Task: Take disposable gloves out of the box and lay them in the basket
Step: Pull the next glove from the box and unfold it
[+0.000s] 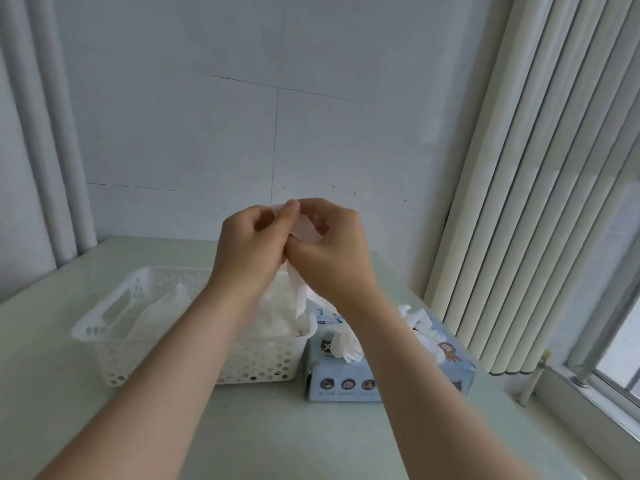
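Observation:
My left hand (251,245) and my right hand (334,249) are raised together above the table, and both pinch one thin clear disposable glove (300,296). The glove's loose end hangs down between my wrists, over the basket's right side. Below my left arm stands a white perforated plastic basket (104,327) with several gloves (162,306) lying in it. To the basket's right lies a light-blue glove box (349,379), with crumpled gloves (346,344) sticking out of its top opening. My right forearm hides part of the box.
The basket and box sit on a pale green table (311,441) pushed against a white wall. Vertical blinds (540,168) and a window sill (588,403) run along the right. White pipes (52,133) stand in the left corner.

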Available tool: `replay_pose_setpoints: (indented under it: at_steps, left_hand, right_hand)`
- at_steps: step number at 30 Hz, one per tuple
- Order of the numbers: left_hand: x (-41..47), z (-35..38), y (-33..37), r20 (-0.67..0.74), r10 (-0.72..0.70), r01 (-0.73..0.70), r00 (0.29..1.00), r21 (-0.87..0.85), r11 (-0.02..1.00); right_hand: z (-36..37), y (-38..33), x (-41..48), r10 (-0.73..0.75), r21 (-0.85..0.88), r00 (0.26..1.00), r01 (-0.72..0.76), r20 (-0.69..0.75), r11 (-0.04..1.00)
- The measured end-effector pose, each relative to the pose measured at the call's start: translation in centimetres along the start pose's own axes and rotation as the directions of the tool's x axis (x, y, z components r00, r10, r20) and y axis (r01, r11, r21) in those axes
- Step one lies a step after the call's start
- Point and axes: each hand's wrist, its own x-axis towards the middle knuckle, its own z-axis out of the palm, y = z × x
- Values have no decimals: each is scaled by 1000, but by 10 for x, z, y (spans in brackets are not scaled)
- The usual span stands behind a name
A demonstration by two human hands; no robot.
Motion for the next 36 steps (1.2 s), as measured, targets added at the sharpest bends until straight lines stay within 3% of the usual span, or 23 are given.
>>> replay_pose_setpoints:
  at_steps: [2,6,10,11,16,22,26,31,34,36]
  left_hand:
    - [6,-12,-1,1,-77,77,997,-61,995]
    - [15,-34,-1,-46,-179,178,983,-16,984]
    - [16,-40,6,3,-225,224,974,-79,971]
    - [16,-39,7,28,-210,212,977,-86,974]
    - [14,-44,5,71,-182,189,981,-110,976]
    - [12,-44,6,74,-182,186,981,-63,981]
    - [15,-49,5,-10,-119,118,993,-49,992]
    - [23,-59,-1,-101,-92,90,991,-22,996]
    - [22,-61,-4,-106,4,6,994,96,995]
    - [20,-63,-7,-31,41,-33,999,220,975]
  right_hand:
    - [3,-6,2,19,30,991,-23,136,999]
    - [-9,-7,12,133,157,922,-201,365,967]
    - [0,13,16,184,60,975,-192,121,980]
    - [2,18,16,181,32,977,-185,115,982]
    - [1,29,20,248,107,932,-284,265,953]
    - [2,30,18,195,128,966,-218,171,967]
    - [-1,32,21,157,111,980,-171,123,979]
    - [-7,30,18,158,136,952,-199,262,971]
    - [-7,28,17,171,91,932,-210,319,974]
    - [-4,29,16,157,87,934,-194,320,977]
